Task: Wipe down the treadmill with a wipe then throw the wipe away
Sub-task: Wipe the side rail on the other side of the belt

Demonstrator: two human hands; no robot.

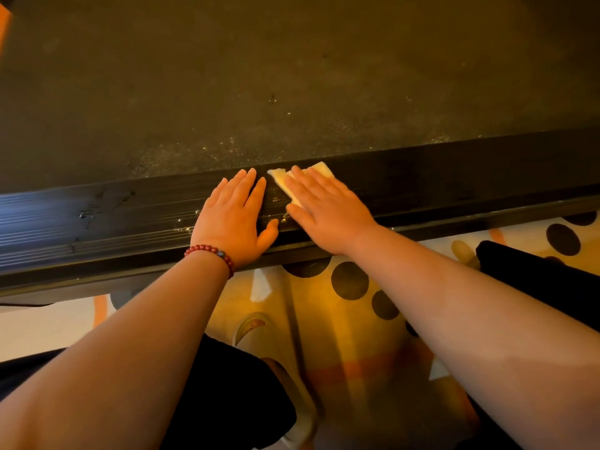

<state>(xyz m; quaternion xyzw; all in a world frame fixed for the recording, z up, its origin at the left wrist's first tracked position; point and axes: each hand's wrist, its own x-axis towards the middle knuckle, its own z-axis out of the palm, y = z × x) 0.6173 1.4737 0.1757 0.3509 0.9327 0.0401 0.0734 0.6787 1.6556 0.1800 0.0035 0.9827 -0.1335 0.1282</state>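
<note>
The ribbed side rail (97,216) was found unoccupied from the left edge of the frame up to the left hand (232,219), which was laid flat across it at the centre. Just right of that, the rail was blocked by the right hand (324,206), spread flat over the wipe (281,180). Only a narrow strip of rail was exposed between the two hands. From the right hand to the right edge of the frame, the rail was unobstructed. The belt (292,76), filling the upper half, was covered only by scattered pale specks near its lower edge. The lower frame was crossed by both forearms.
</note>
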